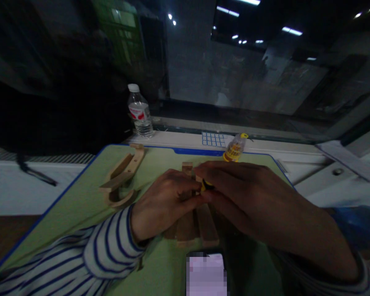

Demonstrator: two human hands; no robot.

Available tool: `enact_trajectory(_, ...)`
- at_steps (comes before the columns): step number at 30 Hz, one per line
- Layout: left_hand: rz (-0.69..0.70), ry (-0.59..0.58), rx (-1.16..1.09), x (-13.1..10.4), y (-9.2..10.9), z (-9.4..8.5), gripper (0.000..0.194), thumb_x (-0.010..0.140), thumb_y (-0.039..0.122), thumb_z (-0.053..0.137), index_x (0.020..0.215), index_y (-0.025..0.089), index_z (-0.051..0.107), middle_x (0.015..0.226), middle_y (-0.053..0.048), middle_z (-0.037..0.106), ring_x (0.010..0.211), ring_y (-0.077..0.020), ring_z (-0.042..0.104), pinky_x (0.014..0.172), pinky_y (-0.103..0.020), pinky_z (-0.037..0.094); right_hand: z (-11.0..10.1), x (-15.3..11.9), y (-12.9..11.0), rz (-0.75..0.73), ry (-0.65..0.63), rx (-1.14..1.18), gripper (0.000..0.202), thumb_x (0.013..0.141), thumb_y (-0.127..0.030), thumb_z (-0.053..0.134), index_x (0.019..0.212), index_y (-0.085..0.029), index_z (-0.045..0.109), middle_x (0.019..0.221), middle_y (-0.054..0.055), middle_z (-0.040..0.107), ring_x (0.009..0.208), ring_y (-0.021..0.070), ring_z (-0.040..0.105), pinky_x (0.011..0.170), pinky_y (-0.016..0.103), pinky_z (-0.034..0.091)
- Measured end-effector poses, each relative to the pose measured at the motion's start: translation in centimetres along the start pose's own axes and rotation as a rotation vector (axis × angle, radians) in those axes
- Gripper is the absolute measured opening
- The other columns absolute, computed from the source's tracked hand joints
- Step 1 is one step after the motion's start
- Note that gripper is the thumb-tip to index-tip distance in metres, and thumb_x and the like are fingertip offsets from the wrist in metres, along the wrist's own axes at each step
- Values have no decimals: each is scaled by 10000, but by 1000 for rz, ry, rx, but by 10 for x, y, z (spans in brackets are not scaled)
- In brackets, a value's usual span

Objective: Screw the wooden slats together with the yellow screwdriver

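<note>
Right hand (249,193) pinched a yellow-and-black piece (207,186) over wooden bars (208,226), apparently working it.
Bars ran toward six o'clock; left hand's (165,201) grip couldn't be told; steady alignment seemed needed next.

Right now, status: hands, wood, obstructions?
Right hand pinches yellow-black piece; left hand beside it, over wooden slats. Hands partly block slats. Phone on near side.

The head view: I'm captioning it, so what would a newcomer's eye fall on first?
Probably the left hand and right hand, close together near the middle at a small yellow-and-black object, over wooden strips. Next, the clear, white-capped bottle on the ledge at upper left. A pale, pixelated screen shows at the bottom.
</note>
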State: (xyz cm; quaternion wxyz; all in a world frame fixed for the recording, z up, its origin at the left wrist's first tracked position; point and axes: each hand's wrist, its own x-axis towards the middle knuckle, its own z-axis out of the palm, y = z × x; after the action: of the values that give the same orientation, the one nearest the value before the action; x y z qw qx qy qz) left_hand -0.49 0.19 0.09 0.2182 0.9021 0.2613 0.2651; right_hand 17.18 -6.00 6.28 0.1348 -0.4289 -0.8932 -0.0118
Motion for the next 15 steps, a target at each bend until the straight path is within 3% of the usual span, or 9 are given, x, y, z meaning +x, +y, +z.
enact_trajectory(4, 17, -13, -43, 0, -1, 1, 152, 860, 311, 566, 850, 223, 689, 768, 33, 688, 728, -97, 617, 664, -189, 439, 0, 0, 2, -29, -37, 36, 251, 911, -139, 444, 1132, -133, 562, 1193, 87, 615, 1084, 197, 565, 911, 346, 466)
enact_trajectory(15, 4, -31, -148, -1, -3, 2, 145, 865, 243, 546, 839, 230, 688, 815, 43, 695, 756, -93, 630, 702, -192, 454, 2, 1, 2, 14, -62, 0, 198, 911, -157, 459, 1081, -149, 561, 1067, 55, 656, 909, 197, 617, 790, 329, 469)
